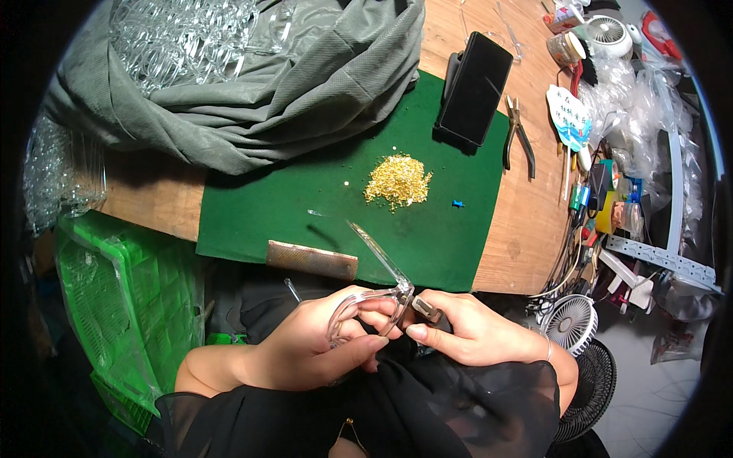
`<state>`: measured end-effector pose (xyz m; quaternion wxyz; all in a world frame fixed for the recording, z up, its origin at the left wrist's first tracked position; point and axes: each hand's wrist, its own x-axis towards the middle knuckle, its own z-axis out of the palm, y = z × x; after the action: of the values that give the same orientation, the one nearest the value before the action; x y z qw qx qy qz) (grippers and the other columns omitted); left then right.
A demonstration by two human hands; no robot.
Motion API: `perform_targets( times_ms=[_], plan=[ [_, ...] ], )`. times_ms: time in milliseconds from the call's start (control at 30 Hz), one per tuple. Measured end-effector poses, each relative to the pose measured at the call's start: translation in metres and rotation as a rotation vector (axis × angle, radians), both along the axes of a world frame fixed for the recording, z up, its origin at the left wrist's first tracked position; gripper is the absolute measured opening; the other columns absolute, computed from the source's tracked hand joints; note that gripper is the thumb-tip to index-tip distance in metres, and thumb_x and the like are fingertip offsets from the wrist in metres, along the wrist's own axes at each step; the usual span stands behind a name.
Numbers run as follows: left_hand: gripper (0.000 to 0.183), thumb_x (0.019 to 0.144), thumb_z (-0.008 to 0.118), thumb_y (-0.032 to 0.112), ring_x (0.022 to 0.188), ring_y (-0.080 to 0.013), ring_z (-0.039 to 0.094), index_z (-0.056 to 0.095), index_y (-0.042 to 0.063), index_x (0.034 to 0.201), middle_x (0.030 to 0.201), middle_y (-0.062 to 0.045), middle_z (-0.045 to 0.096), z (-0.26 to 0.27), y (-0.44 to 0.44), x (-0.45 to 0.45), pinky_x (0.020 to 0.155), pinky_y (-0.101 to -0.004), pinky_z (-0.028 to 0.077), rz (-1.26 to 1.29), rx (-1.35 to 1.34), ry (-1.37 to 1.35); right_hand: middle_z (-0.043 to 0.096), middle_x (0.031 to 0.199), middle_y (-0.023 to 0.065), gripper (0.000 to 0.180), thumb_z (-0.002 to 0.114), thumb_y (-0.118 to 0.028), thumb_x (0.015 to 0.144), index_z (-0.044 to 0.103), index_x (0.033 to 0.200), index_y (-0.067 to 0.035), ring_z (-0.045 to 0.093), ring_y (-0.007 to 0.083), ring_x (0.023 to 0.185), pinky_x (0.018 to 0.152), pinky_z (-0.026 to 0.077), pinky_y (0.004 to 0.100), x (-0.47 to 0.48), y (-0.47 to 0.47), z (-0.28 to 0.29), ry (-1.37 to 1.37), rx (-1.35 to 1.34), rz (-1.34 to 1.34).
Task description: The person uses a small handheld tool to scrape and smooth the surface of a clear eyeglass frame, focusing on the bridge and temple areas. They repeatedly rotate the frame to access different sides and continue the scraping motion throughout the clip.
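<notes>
My left hand [320, 338] grips a clear plastic eyeglasses frame [361, 299] by its rim. One clear temple [378, 252] points up and away over the edge of the green mat [269, 200]; the tip of the other shows left of my hand. My right hand [469, 329] is closed around a dark hand tool [426, 309], its metal head close to the frame's hinge corner. My fingers cover most of that tool, so its exact kind and its contact with the hinge cannot be told. Beyond both hands lies a heap of tiny gold-coloured metal parts [398, 180].
A grey cloth [320, 109] holds many clear frames [183, 40]. A phone [478, 89], pliers [519, 137], a blue push pin [458, 204] and a worn metal-edged block [312, 259] lie around. Green crates [126, 297] stand left; fans [568, 323] and cables crowd the right.
</notes>
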<state>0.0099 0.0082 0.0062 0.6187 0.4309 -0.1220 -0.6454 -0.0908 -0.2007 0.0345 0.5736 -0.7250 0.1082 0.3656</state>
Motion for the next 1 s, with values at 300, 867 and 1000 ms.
perform_targets(
  times_ms=[300,867,1000],
  plan=[
    [0.034,0.087,0.055,-0.005,0.074,-0.0122,0.063,0.044,-0.004,0.12,0.102,-0.012,0.061,-0.002,0.0,-0.004,0.071,-0.0254,0.053,0.016,-0.005,-0.034,0.059,0.09,0.022,0.035,0.053,-0.031,0.093,0.052,0.097,0.004,0.059,0.0354,0.086,0.074,0.047,0.0399,0.006,-0.001,0.004,-0.06,-0.103,0.097],
    [0.037,0.089,0.052,0.001,0.067,-0.0046,0.058,0.04,-0.008,0.123,0.088,-0.004,0.06,-0.001,-0.005,-0.017,0.062,-0.0171,0.046,0.133,0.098,-0.113,0.061,0.07,0.0149,0.03,0.058,-0.027,0.091,0.057,0.083,0.002,0.06,0.025,0.065,0.062,0.047,0.0331,0.011,0.004,-0.012,0.056,-0.077,-0.005],
    [0.035,0.087,0.051,-0.007,0.072,-0.0105,0.061,0.038,-0.008,0.12,0.1,-0.01,0.058,-0.003,-0.003,-0.009,0.066,-0.0218,0.051,0.075,0.009,-0.183,0.058,0.088,0.0092,0.028,0.051,-0.028,0.095,0.054,0.097,-0.001,0.053,0.0154,0.082,0.075,0.045,0.0317,0.004,-0.005,-0.019,0.081,0.315,-0.057]
  ],
)
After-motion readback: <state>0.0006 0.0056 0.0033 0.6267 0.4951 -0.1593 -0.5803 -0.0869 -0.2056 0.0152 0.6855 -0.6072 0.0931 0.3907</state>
